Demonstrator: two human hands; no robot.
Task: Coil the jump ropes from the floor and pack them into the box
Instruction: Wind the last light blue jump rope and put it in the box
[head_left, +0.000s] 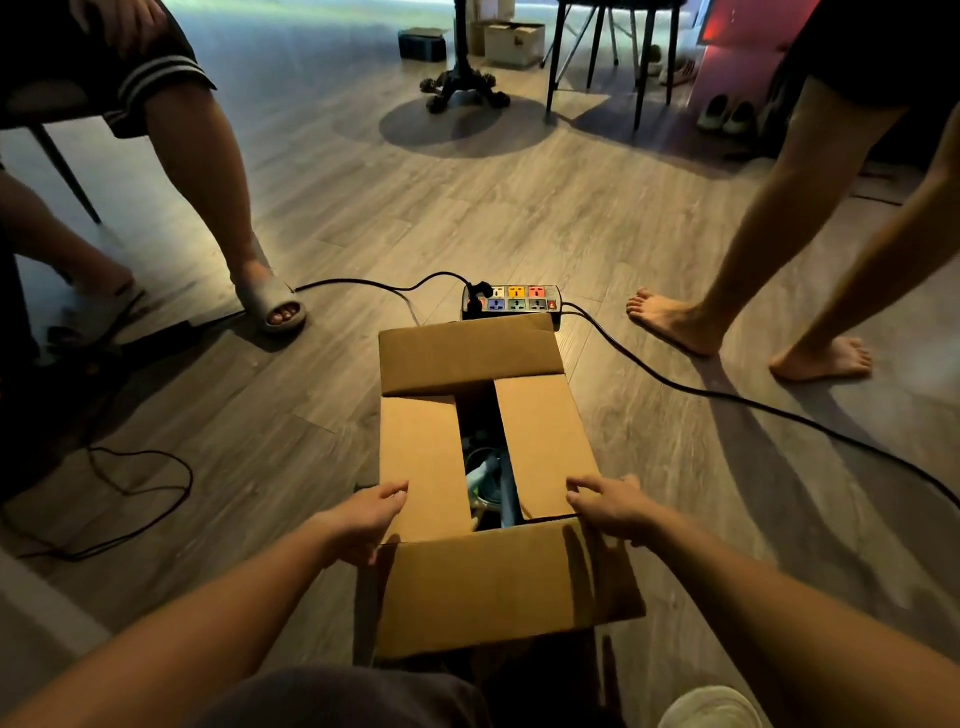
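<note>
A brown cardboard box (540, 436) stands on the wooden floor right in front of me. Its two side flaps are folded nearly flat, leaving a narrow gap in the middle. Through that gap I see coiled jump ropes (485, 478) with pale and bluish handles. The far flap leans up and the near flap hangs toward me. My left hand (366, 519) rests on the near end of the left flap, fingers fairly straight. My right hand (610, 506) rests on the near end of the right flap, fingers loosely bent.
A multicoloured power strip (511, 300) lies just behind the box, black cables (727, 397) running left and right across the floor. A seated person's sandalled foot (270, 306) is at the left, a standing person's bare feet (675, 322) at the right. Chairs and boxes stand farther back.
</note>
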